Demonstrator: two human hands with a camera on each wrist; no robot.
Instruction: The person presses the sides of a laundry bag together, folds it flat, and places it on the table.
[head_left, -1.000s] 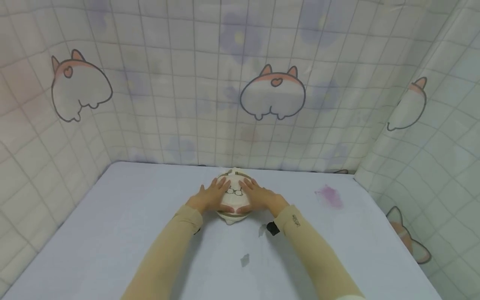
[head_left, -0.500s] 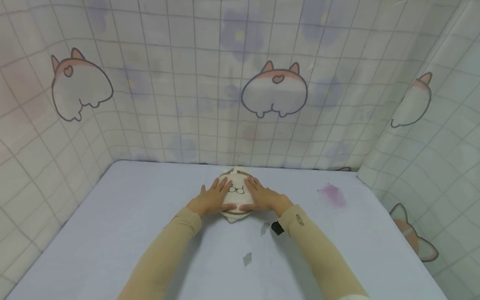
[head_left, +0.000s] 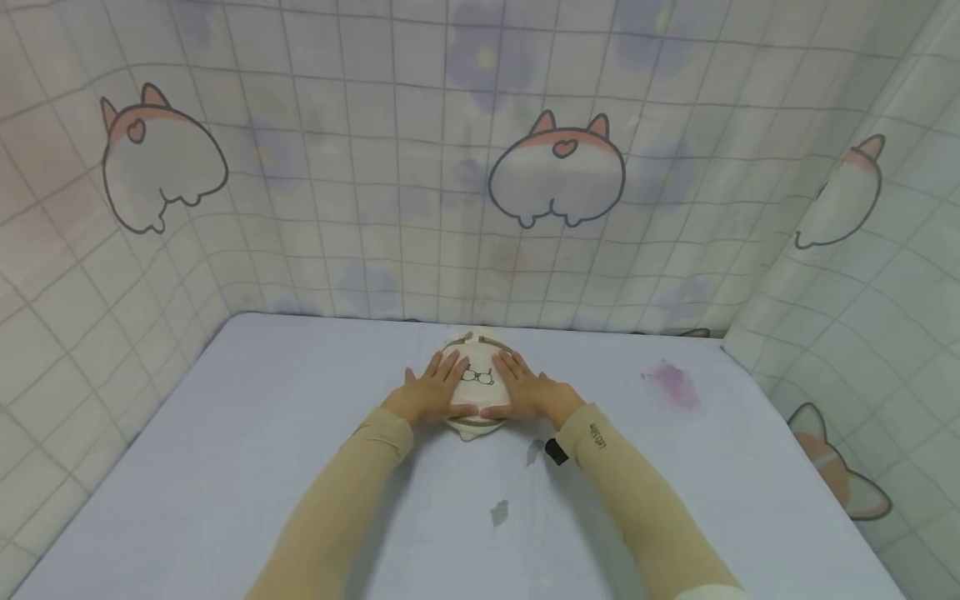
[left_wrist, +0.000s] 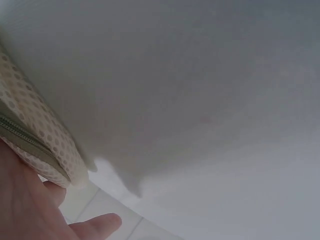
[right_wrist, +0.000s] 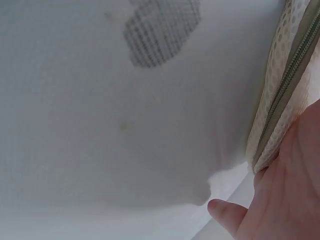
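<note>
A cream mesh laundry bag (head_left: 480, 396), puffy and roundish, sits near the back edge of the white table. A pair of glasses is drawn on its top, and in the right wrist view a zipper (right_wrist: 287, 80) runs along its mesh side. My left hand (head_left: 429, 393) rests on the bag's left part with fingers extended. On its right part lies my right hand (head_left: 531, 393), fingers also straight. Both thumbs point inward along the front, their tips almost meeting. In the left wrist view, the mesh side (left_wrist: 37, 117) rises beside my palm; the bag's underside is hidden.
The white tabletop (head_left: 300, 375) carries a pink stain (head_left: 675, 385) at the right and a grey patch (head_left: 499, 512) in front. A small black piece (head_left: 556, 452) shows under my right wrist. Checked cloth (head_left: 375, 208) with cartoon animals hangs behind and at both sides.
The head view has tilted slightly, shifting the scene. My right fingers have slid a little outward on the bag. Both hands stay on it.
</note>
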